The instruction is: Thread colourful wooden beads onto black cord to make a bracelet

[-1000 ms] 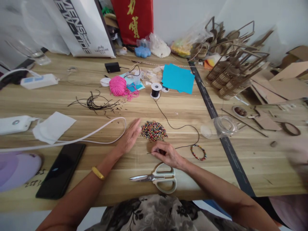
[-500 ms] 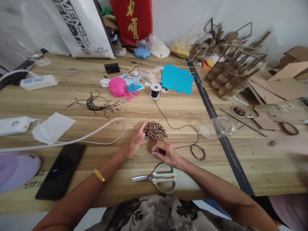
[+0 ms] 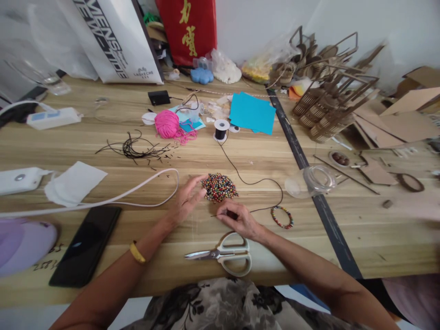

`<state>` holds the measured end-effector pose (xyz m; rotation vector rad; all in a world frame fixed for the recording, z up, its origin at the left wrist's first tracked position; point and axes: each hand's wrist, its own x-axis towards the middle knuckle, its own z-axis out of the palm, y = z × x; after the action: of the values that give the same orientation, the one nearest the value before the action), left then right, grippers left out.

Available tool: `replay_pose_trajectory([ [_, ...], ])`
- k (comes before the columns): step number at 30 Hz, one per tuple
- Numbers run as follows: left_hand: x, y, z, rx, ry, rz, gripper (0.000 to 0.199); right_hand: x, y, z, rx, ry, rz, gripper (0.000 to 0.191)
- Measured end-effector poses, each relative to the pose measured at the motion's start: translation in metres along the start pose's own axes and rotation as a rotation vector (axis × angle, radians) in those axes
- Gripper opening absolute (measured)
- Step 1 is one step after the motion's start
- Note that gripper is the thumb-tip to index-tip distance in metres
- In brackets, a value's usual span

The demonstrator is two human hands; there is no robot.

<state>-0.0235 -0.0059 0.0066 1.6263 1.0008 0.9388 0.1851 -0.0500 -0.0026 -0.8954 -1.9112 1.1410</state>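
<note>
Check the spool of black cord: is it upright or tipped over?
Upright: the spool stands on one white end, with the other end facing up.

Beyond the left hand [image 3: 187, 199], a white bag [image 3: 139, 43] is showing "MENS", a cropped "EW-TIDE" and, smaller, apparently "LAOYECHE"; a red bag [image 3: 203, 30] is bearing gold Chinese characters. Left of that hand, handwriting on the table [image 3: 257, 153] is reading "2583", partly hidden.

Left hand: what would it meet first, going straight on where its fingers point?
The left hand would likely meet the bead pile first, at its left edge. The fingertips look right beside it; this one view leaves unclear whether they already touch.
</note>
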Motion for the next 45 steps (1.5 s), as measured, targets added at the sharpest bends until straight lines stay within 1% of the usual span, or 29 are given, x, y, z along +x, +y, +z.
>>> replay_pose_trajectory([
  [2, -0.001, 0.011, -0.001, 0.143, -0.043, 0.057, 0.029, -0.001, 0.001, 0.001, -0.002, 0.024, 0.012, 0.018],
  [3, -0.002, 0.014, -0.001, 0.195, -0.094, 0.076, 0.024, -0.002, 0.002, 0.001, -0.006, 0.037, 0.012, 0.017],
  [7, -0.006, 0.018, 0.003, 0.347, -0.321, 0.124, 0.024, -0.005, 0.003, 0.002, -0.040, 0.074, -0.024, 0.015],
  [9, -0.007, 0.017, 0.006, 0.396, -0.391, 0.131, 0.024, -0.005, 0.002, 0.003, -0.055, 0.077, -0.039, 0.015],
  [11, -0.008, 0.016, 0.007, 0.412, -0.430, 0.141, 0.023, -0.005, 0.001, 0.003, -0.065, 0.076, -0.051, 0.014],
  [14, -0.007, 0.015, 0.006, 0.390, -0.458, 0.144, 0.022, -0.004, 0.000, 0.003, -0.095, 0.063, -0.077, 0.011],
  [18, -0.005, 0.018, -0.001, 0.328, -0.488, 0.094, 0.023, -0.006, 0.003, 0.006, -0.220, 0.029, -0.138, 0.009],
  [21, -0.002, 0.021, -0.009, 0.307, -0.543, 0.043, 0.023, -0.010, 0.004, 0.007, -0.350, 0.006, -0.182, 0.021],
  [23, -0.001, 0.022, -0.013, 0.311, -0.583, 0.014, 0.022, -0.012, 0.004, 0.006, -0.437, -0.017, -0.185, 0.029],
  [27, 0.000, 0.021, -0.015, 0.331, -0.632, -0.010, 0.019, -0.013, 0.002, 0.005, -0.554, -0.032, -0.207, 0.034],
  [30, -0.001, 0.019, -0.013, 0.336, -0.653, -0.038, 0.017, -0.012, 0.001, 0.004, -0.526, -0.034, -0.260, 0.028],
  [34, -0.002, 0.017, -0.009, 0.314, -0.654, -0.024, 0.016, -0.010, 0.000, 0.005, -0.463, -0.026, -0.303, 0.008],
  [37, -0.002, 0.015, -0.008, 0.310, -0.645, -0.012, 0.017, -0.009, 0.001, 0.006, -0.444, -0.024, -0.289, 0.006],
  [41, -0.001, 0.015, -0.006, 0.313, -0.642, -0.027, 0.018, -0.008, 0.002, 0.006, -0.402, -0.038, -0.269, 0.013],
  [43, -0.001, 0.016, -0.006, 0.323, -0.640, -0.024, 0.017, -0.008, 0.004, 0.007, -0.401, -0.050, -0.267, 0.007],
  [45, 0.000, 0.017, -0.005, 0.324, -0.635, -0.018, 0.016, -0.008, 0.006, 0.009, -0.411, -0.058, -0.254, 0.007],
])
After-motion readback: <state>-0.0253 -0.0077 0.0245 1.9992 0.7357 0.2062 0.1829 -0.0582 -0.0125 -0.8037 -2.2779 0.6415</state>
